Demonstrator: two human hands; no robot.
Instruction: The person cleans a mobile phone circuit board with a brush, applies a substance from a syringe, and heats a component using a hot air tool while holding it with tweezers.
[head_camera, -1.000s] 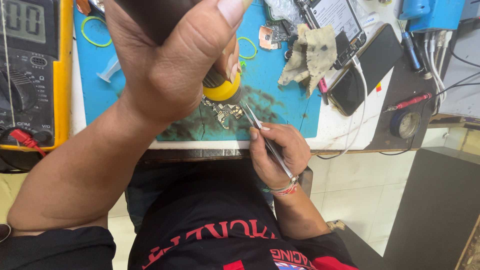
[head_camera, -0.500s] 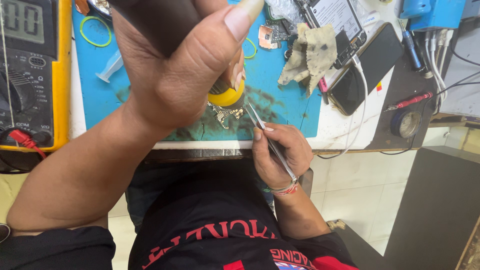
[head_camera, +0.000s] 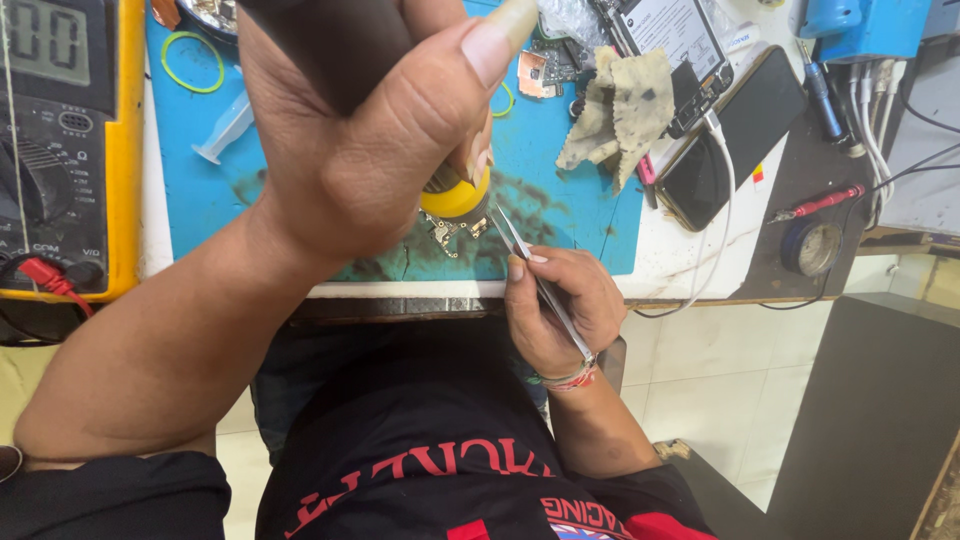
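Fingers (head_camera: 470, 50) of left hand (head_camera: 350, 150) around dark tool (head_camera: 330, 45), right hand's (head_camera: 560, 310) on tweezers (head_camera: 511, 233).

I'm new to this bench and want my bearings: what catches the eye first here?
A big left hand fills the upper middle, close to the camera, gripping a dark tool with a yellow collar over a small circuit board on the blue mat. Just right of it, the right hand holds tweezers toward the board. A yellow multimeter sits far left.
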